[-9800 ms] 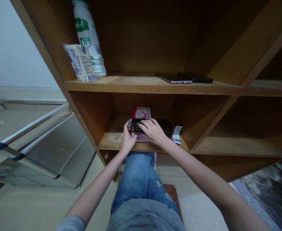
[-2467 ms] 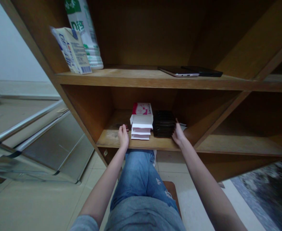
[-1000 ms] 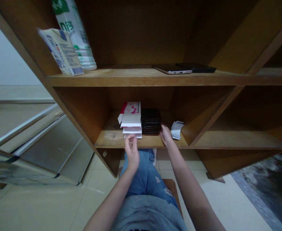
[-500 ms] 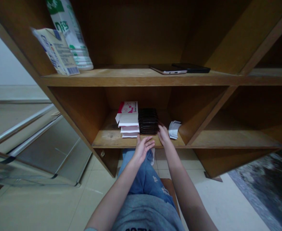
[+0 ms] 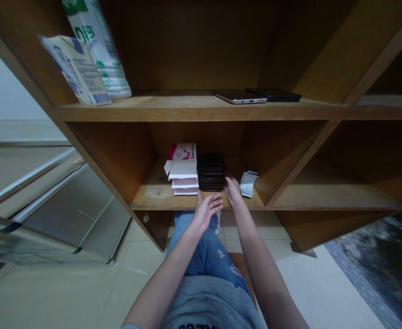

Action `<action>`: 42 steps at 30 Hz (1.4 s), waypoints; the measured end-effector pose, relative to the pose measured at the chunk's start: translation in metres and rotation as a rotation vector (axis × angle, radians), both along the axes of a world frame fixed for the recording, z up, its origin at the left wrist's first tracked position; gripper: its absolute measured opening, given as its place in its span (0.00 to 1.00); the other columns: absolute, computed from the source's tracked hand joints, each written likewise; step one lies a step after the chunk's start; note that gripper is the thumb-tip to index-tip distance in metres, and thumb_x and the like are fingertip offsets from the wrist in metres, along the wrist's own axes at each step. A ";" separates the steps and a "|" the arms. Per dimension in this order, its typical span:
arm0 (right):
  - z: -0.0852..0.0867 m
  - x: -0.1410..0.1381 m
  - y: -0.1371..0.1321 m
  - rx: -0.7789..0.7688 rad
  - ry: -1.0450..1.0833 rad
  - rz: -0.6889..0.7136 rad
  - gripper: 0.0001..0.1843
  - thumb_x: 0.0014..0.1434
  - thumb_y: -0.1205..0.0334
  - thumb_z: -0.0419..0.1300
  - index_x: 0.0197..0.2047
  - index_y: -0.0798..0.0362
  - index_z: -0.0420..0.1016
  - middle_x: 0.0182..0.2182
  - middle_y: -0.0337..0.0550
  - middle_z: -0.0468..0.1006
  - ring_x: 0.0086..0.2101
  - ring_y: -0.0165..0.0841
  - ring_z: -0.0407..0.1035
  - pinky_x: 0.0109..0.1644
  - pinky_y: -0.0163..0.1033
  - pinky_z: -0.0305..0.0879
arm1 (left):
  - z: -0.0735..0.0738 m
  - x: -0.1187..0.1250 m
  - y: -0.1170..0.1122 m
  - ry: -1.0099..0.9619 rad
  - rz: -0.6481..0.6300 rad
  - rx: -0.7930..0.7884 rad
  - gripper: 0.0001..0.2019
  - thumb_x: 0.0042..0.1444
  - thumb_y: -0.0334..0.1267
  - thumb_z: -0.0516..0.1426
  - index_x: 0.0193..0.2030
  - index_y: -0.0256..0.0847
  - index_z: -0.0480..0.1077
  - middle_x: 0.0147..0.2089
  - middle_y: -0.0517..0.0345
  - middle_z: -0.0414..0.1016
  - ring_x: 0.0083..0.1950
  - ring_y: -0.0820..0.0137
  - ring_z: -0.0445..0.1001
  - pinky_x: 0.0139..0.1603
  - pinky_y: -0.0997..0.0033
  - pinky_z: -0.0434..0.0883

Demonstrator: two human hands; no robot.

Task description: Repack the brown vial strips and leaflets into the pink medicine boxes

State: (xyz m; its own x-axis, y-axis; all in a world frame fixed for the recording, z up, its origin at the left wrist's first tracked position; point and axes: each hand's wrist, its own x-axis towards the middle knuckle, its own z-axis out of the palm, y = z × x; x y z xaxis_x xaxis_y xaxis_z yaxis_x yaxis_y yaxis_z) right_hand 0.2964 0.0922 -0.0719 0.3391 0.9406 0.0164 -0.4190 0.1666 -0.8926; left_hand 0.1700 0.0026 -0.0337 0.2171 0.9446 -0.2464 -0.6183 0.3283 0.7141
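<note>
A row of thin dark brown packets or cases (image 5: 211, 171) is lined up in the lower shelf compartment; their exact kind is unclear. Against their right side rests my right hand (image 5: 233, 191), fingers partly out of sight beside the row. My left hand (image 5: 207, 209) is open at the shelf's front edge, palm turned up, thumb near the row's front left corner. Immediately left of the row sit white and pink cardboard boxes (image 5: 182, 170), with flaps opened toward me. To the right of my right hand lie some folded white paper slips (image 5: 248, 183).
On the shelf above stand a white and green bottle (image 5: 113, 68) and a cream drink carton (image 5: 84, 73). A phone (image 5: 239, 97) lies there beside a dark flat object (image 5: 276, 95). A metal-edged glass case (image 5: 67, 219) is at lower left.
My left hand has shifted slightly right and up, closer to the dark row. My right hand stays at the row's right side. The view has tilted a little.
</note>
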 end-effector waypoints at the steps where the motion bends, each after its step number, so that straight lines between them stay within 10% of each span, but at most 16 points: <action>1: 0.000 -0.001 0.000 -0.002 -0.006 -0.010 0.17 0.42 0.56 0.61 0.39 0.47 0.73 0.39 0.35 0.78 0.42 0.32 0.71 0.43 0.37 0.67 | 0.000 -0.001 0.000 0.005 -0.004 -0.001 0.34 0.57 0.29 0.52 0.66 0.45 0.39 0.39 0.48 0.78 0.33 0.70 0.78 0.35 0.70 0.75; 29: 0.010 0.018 -0.013 -0.009 -0.086 -0.033 0.08 0.43 0.54 0.59 0.27 0.48 0.69 0.27 0.32 0.75 0.30 0.30 0.68 0.35 0.34 0.65 | -0.003 0.001 -0.009 0.101 -0.121 -0.013 0.41 0.56 0.35 0.54 0.68 0.47 0.30 0.46 0.44 0.76 0.34 0.69 0.78 0.31 0.69 0.75; 37: 0.038 0.016 -0.019 -0.014 -0.030 -0.184 0.17 0.49 0.47 0.56 0.40 0.46 0.73 0.44 0.35 0.76 0.46 0.31 0.69 0.46 0.36 0.64 | 0.033 0.004 -0.013 0.285 0.105 0.173 0.40 0.51 0.37 0.60 0.67 0.50 0.42 0.41 0.54 0.77 0.32 0.73 0.74 0.24 0.80 0.71; 42: 0.066 0.016 -0.016 -0.042 -0.258 -0.118 0.20 0.50 0.43 0.57 0.34 0.50 0.76 0.36 0.38 0.79 0.43 0.36 0.70 0.47 0.38 0.63 | 0.048 0.007 0.004 0.227 0.089 0.155 0.44 0.50 0.35 0.60 0.68 0.47 0.37 0.38 0.55 0.78 0.29 0.73 0.73 0.24 0.79 0.70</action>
State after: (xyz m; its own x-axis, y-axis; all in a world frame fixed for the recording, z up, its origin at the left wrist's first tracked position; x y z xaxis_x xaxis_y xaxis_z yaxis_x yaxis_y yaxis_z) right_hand 0.3127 0.0759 -0.0063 0.4356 0.8968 0.0777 -0.1572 0.1608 -0.9744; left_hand 0.1769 0.0068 0.0147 0.0871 0.9876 -0.1308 -0.4584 0.1563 0.8749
